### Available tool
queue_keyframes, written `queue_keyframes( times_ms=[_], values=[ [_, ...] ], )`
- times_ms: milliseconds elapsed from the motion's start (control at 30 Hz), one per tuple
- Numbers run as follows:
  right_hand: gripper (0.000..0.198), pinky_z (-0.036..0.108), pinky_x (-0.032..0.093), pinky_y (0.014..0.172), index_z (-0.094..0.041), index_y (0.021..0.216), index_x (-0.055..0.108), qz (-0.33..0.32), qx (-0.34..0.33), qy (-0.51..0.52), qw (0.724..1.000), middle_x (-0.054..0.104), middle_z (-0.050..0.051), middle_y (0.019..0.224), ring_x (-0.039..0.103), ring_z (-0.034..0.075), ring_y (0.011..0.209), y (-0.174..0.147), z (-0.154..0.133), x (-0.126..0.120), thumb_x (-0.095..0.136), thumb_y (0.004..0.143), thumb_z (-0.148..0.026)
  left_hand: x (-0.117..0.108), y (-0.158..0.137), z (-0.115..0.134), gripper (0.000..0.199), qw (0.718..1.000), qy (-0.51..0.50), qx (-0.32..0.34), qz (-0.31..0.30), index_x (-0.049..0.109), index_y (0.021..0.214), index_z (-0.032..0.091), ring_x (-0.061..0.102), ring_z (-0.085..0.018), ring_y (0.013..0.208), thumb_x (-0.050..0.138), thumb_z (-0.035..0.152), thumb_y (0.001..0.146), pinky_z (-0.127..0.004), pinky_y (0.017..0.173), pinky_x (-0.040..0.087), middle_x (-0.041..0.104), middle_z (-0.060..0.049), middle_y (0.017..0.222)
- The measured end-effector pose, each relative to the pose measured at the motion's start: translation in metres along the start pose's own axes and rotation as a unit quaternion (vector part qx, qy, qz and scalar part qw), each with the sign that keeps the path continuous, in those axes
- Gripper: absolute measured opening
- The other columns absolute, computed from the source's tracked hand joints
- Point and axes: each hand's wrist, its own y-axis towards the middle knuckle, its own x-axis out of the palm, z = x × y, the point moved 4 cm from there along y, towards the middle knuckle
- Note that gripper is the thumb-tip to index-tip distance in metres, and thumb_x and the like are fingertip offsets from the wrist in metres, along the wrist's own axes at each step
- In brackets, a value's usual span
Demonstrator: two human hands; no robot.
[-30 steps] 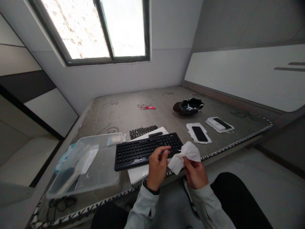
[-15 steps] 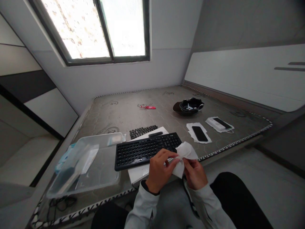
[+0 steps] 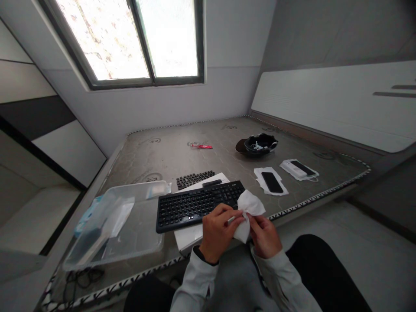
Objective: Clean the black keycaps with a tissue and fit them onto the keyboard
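My left hand point(image 3: 217, 232) and my right hand point(image 3: 266, 239) are both closed on a crumpled white tissue point(image 3: 251, 203), pinching it at its middle with the fingertips close together. A thin pale stick-like piece point(image 3: 231, 219) shows between the fingers of my left hand; I cannot make out its kind. Just beyond the hands, a black keyboard point(image 3: 195, 208) lies at a slant on a white box point(image 3: 188, 236). The tissue hides part of the keyboard's right end.
Left stands a clear plastic bin point(image 3: 139, 242) with papers inside. Behind the keyboard lie a black grid of keys point(image 3: 195, 178) and a short black bar point(image 3: 212, 183). To the right are a phone point(image 3: 272, 182) on white cloth, another dark device point(image 3: 302, 167) and a cap point(image 3: 256, 145).
The tissue has shifted slightly left and is bunched a little differently between my fingers. The pale stick-like piece now shows more clearly at my left hand. Everything else stays put.
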Motion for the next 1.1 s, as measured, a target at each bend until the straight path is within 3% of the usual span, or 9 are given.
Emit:
queue_keyframes(
  times_ms=[133, 267, 533, 733, 1100],
  values=[
    [0.045, 0.034, 0.052, 0.073, -0.018, 0.089, 0.072, -0.012, 0.011, -0.043, 0.999, 0.074, 0.008, 0.088, 0.067, 0.027, 0.084, -0.002, -0.006, 0.001, 0.073, 0.062, -0.053, 0.0, 0.0, -0.002, 0.018, 1.0, -0.009, -0.003, -0.002, 0.072, 0.095, 0.025, 0.053, -0.008, 0.061, 0.066, 0.034, 0.081, -0.02, 0.055, 0.045, 0.063, -0.002, 0.086],
    [0.045, 0.033, 0.052, 0.068, -0.018, 0.092, 0.071, -0.026, 0.017, -0.022, 0.999, 0.074, 0.008, 0.089, 0.067, 0.026, 0.08, -0.002, -0.008, 0.001, 0.076, 0.061, -0.05, 0.0, 0.0, 0.0, 0.02, 0.999, -0.032, 0.008, -0.016, 0.072, 0.096, 0.025, 0.053, -0.008, 0.059, 0.067, 0.035, 0.079, -0.02, 0.056, 0.046, 0.063, -0.002, 0.085],
    [0.042, 0.027, 0.048, 0.05, -0.015, 0.077, 0.072, 0.014, 0.041, -0.013, 0.999, 0.072, 0.005, 0.065, 0.064, 0.02, 0.055, -0.002, -0.009, -0.001, 0.077, 0.058, -0.052, 0.001, 0.0, 0.003, 0.022, 0.998, -0.046, 0.021, -0.039, 0.071, 0.098, 0.023, 0.055, -0.009, 0.061, 0.067, 0.034, 0.079, -0.02, 0.055, 0.048, 0.065, -0.003, 0.085],
    [0.041, 0.028, 0.049, 0.052, -0.015, 0.083, 0.073, 0.033, 0.035, -0.001, 0.999, 0.072, 0.005, 0.067, 0.064, 0.019, 0.057, -0.004, -0.006, -0.002, 0.077, 0.06, -0.049, 0.001, 0.0, 0.005, 0.019, 0.998, -0.039, 0.031, -0.047, 0.068, 0.098, 0.022, 0.06, -0.011, 0.07, 0.065, 0.03, 0.081, -0.019, 0.055, 0.05, 0.067, -0.003, 0.086],
    [0.037, 0.028, 0.047, 0.051, -0.019, 0.076, 0.069, 0.019, 0.022, 0.078, 0.997, 0.07, 0.003, 0.064, 0.061, 0.018, 0.053, -0.009, -0.01, 0.012, 0.075, 0.061, -0.051, 0.0, -0.003, 0.01, 0.017, 0.999, -0.013, 0.047, -0.005, 0.063, 0.094, 0.019, 0.057, -0.008, 0.057, 0.061, 0.017, 0.078, -0.019, 0.053, 0.049, 0.068, -0.003, 0.09]
  ],
)
